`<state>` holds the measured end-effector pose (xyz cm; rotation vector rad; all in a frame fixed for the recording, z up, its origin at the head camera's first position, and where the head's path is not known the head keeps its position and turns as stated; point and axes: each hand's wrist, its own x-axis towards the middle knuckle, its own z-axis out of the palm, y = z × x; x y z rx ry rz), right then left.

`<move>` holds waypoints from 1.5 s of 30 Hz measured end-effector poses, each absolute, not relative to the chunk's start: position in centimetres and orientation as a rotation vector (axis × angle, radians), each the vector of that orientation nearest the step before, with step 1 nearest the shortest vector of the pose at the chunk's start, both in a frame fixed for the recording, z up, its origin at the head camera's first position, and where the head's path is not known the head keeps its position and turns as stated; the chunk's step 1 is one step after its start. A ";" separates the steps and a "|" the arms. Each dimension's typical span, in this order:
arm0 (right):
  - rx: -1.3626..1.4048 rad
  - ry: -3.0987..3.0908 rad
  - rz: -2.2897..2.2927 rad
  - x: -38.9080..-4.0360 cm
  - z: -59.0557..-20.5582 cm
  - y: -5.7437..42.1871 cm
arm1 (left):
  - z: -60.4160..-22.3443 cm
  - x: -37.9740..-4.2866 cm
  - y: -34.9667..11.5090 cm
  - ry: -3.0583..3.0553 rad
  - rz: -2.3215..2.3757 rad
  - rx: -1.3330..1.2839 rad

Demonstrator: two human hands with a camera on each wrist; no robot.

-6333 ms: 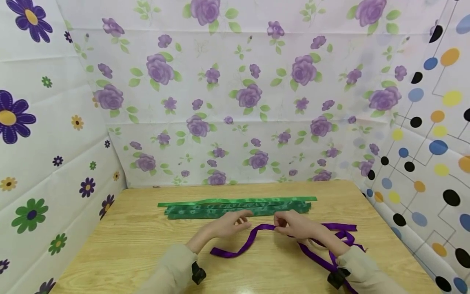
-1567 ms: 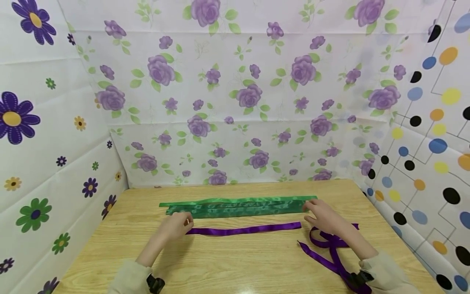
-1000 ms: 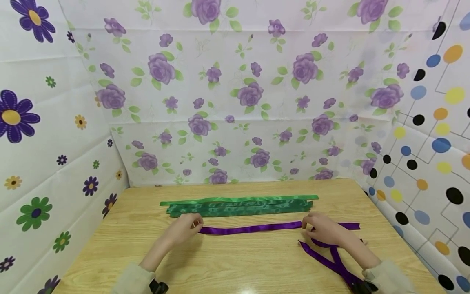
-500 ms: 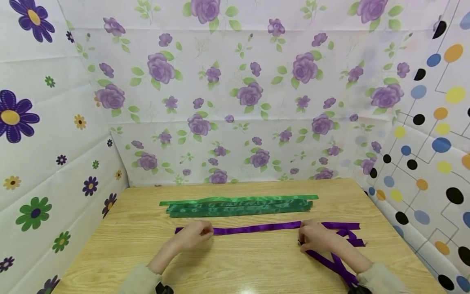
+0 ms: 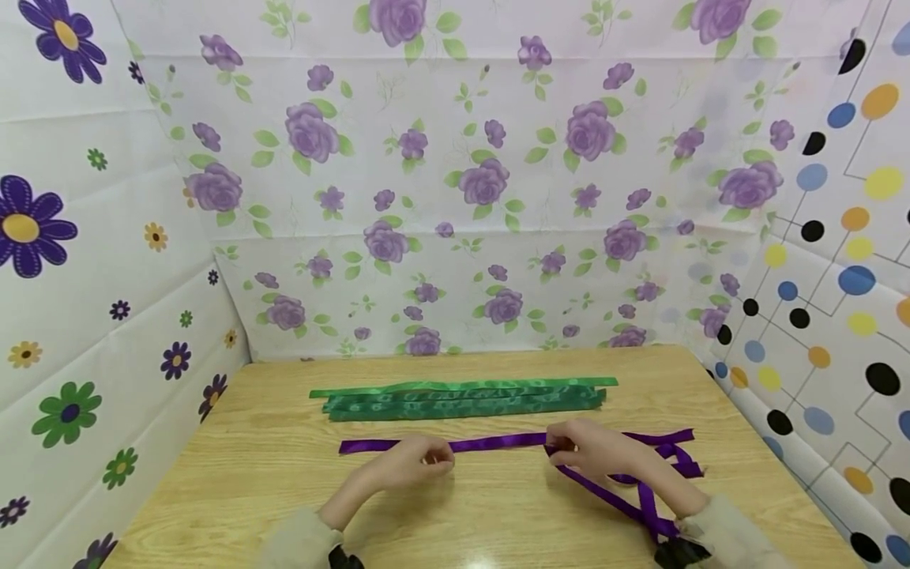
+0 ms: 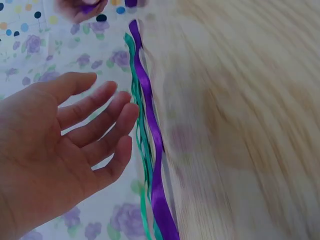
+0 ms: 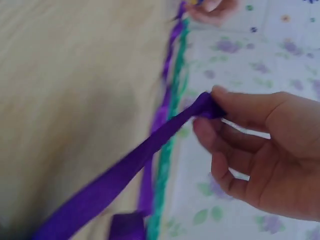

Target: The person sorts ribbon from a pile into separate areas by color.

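Observation:
A purple ribbon [image 5: 498, 443] lies nearly straight across the table. My left hand [image 5: 408, 462] hovers at its near side, covering a stretch of it. In the left wrist view that hand [image 6: 75, 130] has loosely bent fingers and holds nothing. Between thumb and fingertips, my right hand [image 5: 590, 446] pinches the end of a second purple ribbon [image 5: 604, 494], which trails back toward the right wrist. The pinched purple ribbon [image 7: 125, 165] rises off the table in the right wrist view. Beyond the straight one, green ribbons [image 5: 462, 405] lie side by side.
More loose purple ribbon [image 5: 686, 462] lies tangled at the right, partly under my right forearm. The wooden table [image 5: 235, 474] meets flower-print cloth [image 5: 441, 276] at the back and left, and dotted cloth [image 5: 803, 340] at the right.
The first purple ribbon went from curved to straight, and my right hand let it go. Since then that hand took up the second ribbon's end and moved left; my left hand slid right.

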<state>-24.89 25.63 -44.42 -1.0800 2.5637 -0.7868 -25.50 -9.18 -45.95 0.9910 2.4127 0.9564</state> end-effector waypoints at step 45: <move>-1.098 2.134 -1.443 -27.0 -45.8 22.2 | -39.5 -25.9 -8.9 2.345 1.857 0.842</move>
